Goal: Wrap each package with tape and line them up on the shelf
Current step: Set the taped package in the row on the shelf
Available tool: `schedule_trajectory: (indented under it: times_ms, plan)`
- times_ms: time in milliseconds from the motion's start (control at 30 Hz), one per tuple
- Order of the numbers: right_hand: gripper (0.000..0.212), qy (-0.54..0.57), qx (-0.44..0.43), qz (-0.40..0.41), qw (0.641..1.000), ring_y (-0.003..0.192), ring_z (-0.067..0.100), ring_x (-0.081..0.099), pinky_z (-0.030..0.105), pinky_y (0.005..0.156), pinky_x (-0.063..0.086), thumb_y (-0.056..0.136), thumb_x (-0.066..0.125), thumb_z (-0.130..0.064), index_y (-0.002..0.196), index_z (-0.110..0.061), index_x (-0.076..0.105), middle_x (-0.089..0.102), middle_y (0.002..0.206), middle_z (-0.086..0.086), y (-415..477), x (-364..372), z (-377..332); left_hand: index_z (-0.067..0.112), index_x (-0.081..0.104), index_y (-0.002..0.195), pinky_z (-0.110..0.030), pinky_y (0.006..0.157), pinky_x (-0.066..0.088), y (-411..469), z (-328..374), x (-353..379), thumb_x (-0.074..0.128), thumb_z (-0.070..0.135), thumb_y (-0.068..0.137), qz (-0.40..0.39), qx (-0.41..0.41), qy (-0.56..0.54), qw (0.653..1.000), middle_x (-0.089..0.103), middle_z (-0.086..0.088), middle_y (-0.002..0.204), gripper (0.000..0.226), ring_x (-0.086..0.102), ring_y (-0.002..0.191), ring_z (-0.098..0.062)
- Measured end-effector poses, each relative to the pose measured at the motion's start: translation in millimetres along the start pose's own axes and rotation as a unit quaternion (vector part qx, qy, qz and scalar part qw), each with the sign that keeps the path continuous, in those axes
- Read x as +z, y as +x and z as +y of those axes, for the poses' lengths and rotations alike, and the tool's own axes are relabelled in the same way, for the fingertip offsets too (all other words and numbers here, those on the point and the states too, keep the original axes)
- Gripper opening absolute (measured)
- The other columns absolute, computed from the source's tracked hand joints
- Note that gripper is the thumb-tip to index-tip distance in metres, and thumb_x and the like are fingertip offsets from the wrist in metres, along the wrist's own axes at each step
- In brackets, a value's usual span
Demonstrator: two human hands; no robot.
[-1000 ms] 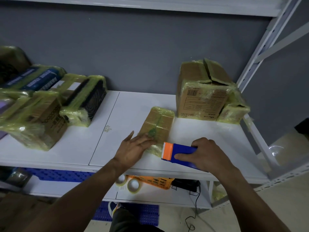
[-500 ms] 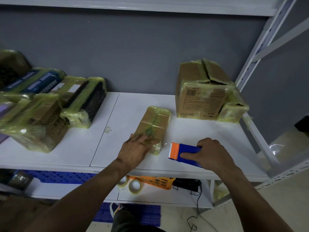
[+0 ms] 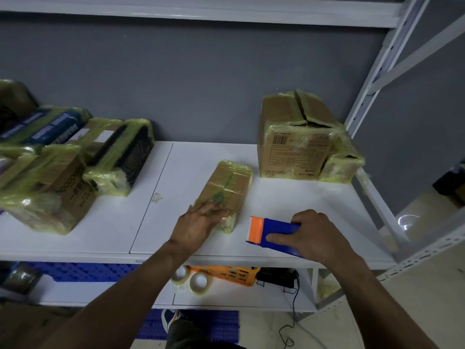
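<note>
Lower shelf, nearest: tape rolls (image 3: 200, 283), orange basket (image 3: 226, 273). Right grip (image 3: 317, 235) curled round blue-orange tape dispenser (image 3: 271, 231), resting near front edge of shelf (image 3: 302, 202). Left grip (image 3: 198, 222) flat, fingers straight, pressing near end of small package (image 3: 226, 190), mid-shelf, just left of dispenser, not touching it. Far right: big taped box (image 3: 294, 144). Far left: wrapped packages (image 3: 63, 167) clustered.

Both forearms (image 3: 130, 293) are bare, with no sleeve in view, and the left hand (image 3: 198, 222) and right hand (image 3: 312, 235) are ungloved. At the near edge are dark olive trousers (image 3: 191, 335) and a dark shoe (image 3: 172, 321) with white and orange trim
</note>
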State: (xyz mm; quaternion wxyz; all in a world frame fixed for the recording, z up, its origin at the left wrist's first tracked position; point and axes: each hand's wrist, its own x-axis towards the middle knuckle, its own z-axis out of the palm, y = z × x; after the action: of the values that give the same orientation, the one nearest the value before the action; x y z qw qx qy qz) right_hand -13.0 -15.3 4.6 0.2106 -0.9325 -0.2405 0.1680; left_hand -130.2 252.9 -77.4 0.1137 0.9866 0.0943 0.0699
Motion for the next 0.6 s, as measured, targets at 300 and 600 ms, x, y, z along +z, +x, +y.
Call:
schedule_trajectory:
  times_ms: [300, 600]
  plan:
    - [0.059, -0.022, 0.012, 0.017, 1.000, 0.073, 0.004, 0.063, 0.017, 0.057, 0.041, 0.065, 0.077, -0.080, 0.084, -0.029, 0.057, 0.061, 0.080, -0.016, 10.1, 7.7, 7.3, 0.036, 0.067, 0.131, -0.046, 0.074, 0.062, -2.4, -1.0, 7.3, 0.067, 0.018, 0.097, 0.070, 0.018, -0.066, 0.995, 0.062, 0.004, 0.135, 0.039, 0.053, 0.129, -0.021]
    - [0.062, -0.084, 0.024, 0.007, 0.996, 0.078, 0.009, 0.060, 0.022, 0.059, 0.044, 0.066, 0.078, -0.079, 0.085, -0.027, 0.050, 0.053, 0.078, -0.013, 38.2, 33.4, 5.5, 0.037, 0.068, 0.130, -0.047, 0.083, 0.062, -13.6, 3.4, 13.9, 0.070, 0.018, 0.095, 0.092, 0.022, -0.088, 0.992, 0.060, 0.005, 0.136, 0.040, 0.054, 0.130, -0.021]
